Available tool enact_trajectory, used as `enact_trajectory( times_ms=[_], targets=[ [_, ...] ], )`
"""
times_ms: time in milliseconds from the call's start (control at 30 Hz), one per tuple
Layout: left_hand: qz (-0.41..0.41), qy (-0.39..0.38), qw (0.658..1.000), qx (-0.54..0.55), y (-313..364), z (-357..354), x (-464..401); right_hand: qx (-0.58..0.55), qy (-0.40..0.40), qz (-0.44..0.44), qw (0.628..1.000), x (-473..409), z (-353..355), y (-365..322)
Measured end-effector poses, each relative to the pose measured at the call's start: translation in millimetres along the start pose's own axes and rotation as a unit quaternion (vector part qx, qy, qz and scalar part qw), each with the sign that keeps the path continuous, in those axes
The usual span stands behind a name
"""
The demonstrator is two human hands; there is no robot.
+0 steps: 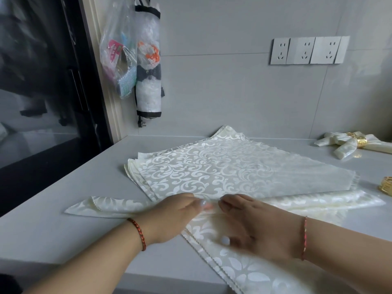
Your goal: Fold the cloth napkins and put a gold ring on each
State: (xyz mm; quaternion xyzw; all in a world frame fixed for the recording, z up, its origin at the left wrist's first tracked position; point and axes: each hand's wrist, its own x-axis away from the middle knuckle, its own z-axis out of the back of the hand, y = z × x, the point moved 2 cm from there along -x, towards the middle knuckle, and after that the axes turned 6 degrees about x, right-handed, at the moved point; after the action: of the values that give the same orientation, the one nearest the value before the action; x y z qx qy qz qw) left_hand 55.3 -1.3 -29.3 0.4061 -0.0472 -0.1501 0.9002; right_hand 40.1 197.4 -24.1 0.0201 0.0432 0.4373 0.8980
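A stack of cream damask napkins (222,166) lies spread on the grey counter (63,198). The top napkin (118,205) is partly rolled or folded along its near edge, forming a long band across the stack. My left hand (171,217) and my right hand (254,225) press on that band at its middle, fingertips almost meeting. Both hands lie fairly flat on the cloth, blurred by motion. Finished napkins with gold rings (358,141) lie at the far right. A loose gold ring (387,185) sits at the right edge.
The tiled wall behind carries a row of power sockets (307,50). Plastic bags and a bag holder (146,60) hang at the back left beside a dark window frame (89,92). The counter's front edge runs just under my forearms.
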Motion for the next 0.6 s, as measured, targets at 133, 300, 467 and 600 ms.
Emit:
enact_trajectory(
  times_ms=[133,300,467,600],
  targets=[
    [0.047,0.009,0.980,0.195,-7,12,-2,-0.008,-0.040,-0.009,0.999,-5,3,-15],
    [0.098,0.036,0.979,0.174,-12,23,-15,-0.012,-0.045,0.000,0.999,-14,1,-24],
    [0.105,0.023,0.993,-0.039,-18,37,-27,-0.017,-0.032,0.006,0.999,-17,1,-22],
    [0.099,-0.014,0.990,-0.102,-13,40,-33,-0.016,-0.012,0.023,1.000,-25,0,-24]
  ],
)
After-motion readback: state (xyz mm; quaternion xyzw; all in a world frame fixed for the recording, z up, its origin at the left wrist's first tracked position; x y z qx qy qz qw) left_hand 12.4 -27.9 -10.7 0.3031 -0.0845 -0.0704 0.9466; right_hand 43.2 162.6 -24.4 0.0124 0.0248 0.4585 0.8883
